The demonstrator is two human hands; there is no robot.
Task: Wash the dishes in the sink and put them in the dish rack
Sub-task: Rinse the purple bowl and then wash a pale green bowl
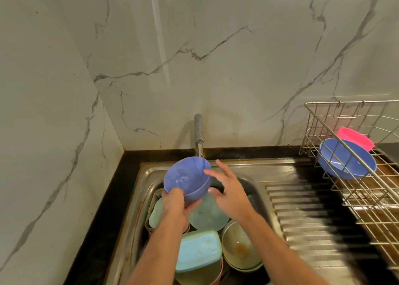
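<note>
A blue bowl [183, 176] is held tilted under the running tap [198, 131], and water falls onto its inside. My left hand [176, 205] grips the bowl's near rim from below. Just right of the bowl, my right hand [228, 189] has its fingers spread, and the fingertips touch or nearly touch the far rim. Below them the steel sink [146, 172] holds several dirty dishes: a round green plate [208, 215], a light-blue rectangular dish [198, 252], a cream bowl [239, 246] with a brown stain. The wire dish rack [356, 187] at right holds a blue bowl [347, 157] and a pink bowl [356, 138].
A ribbed steel drainboard [306, 224] lies between the sink and the rack. Black countertop [121, 187] borders the sink on the left and behind. Marble wall panels [216, 69] rise directly behind the tap and along the left side.
</note>
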